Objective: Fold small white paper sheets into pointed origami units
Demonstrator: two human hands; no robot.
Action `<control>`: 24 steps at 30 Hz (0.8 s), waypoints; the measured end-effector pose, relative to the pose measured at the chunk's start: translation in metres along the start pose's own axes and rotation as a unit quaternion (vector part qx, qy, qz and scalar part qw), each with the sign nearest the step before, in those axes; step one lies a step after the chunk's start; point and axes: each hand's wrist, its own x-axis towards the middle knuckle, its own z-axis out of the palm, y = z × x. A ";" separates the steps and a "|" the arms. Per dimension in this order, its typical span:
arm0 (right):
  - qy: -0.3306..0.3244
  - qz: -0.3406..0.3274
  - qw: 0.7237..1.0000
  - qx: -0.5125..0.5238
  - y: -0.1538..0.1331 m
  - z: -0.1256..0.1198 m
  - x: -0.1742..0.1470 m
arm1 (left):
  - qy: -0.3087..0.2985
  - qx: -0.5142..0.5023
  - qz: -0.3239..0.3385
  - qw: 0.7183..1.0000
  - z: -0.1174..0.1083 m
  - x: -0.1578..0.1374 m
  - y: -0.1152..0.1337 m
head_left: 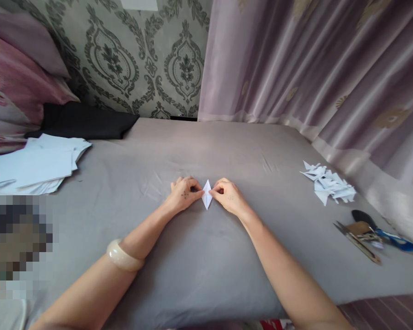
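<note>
A small white folded paper (207, 196), shaped like a narrow diamond with a crease down its middle, is held between my two hands just above or on the grey cloth. My left hand (185, 193) pinches its left corner between thumb and fingers. From the other side, my right hand (227, 196) pinches the right corner the same way. The upper and lower points of the paper stick out free. A pale bangle (124, 256) circles my left forearm.
White paper sheets (37, 162) lie stacked at the left, near a black folded cloth (86, 120). Several folded white paper pieces (330, 183) are heaped at the right. Scissors-like tools (359, 243) and a blue-handled item (397, 240) rest nearer me. A curtain (261, 59) borders the grey cloth surface (206, 146).
</note>
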 end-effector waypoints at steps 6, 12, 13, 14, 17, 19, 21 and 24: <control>0.012 0.014 1.000 -0.022 -0.001 0.001 -0.002 | 0.009 0.022 -0.009 1.000 0.002 -0.002 0.004; 0.028 -0.064 0.992 -0.101 -0.013 0.003 -0.016 | 0.042 0.152 0.142 0.977 0.005 -0.020 0.008; 0.022 -0.084 0.988 -0.126 -0.016 0.003 -0.019 | 0.041 0.184 0.168 0.968 0.005 -0.025 0.009; 0.014 -0.101 0.982 -0.157 -0.018 0.003 -0.023 | 0.036 0.214 0.185 0.958 0.006 -0.030 0.010; -0.011 -0.134 0.960 -0.246 -0.025 0.001 -0.033 | 0.018 0.282 0.178 0.942 0.006 -0.042 0.015; -0.022 -0.139 0.948 -0.285 -0.029 -0.001 -0.038 | 0.005 0.300 0.158 0.941 0.003 -0.047 0.017; -0.030 -0.129 0.942 -0.308 -0.031 -0.003 -0.041 | -0.003 0.298 0.145 0.944 -0.001 -0.048 0.018; -0.046 -0.116 0.939 -0.321 -0.032 -0.005 -0.042 | -0.006 0.285 0.139 0.949 -0.007 -0.047 0.018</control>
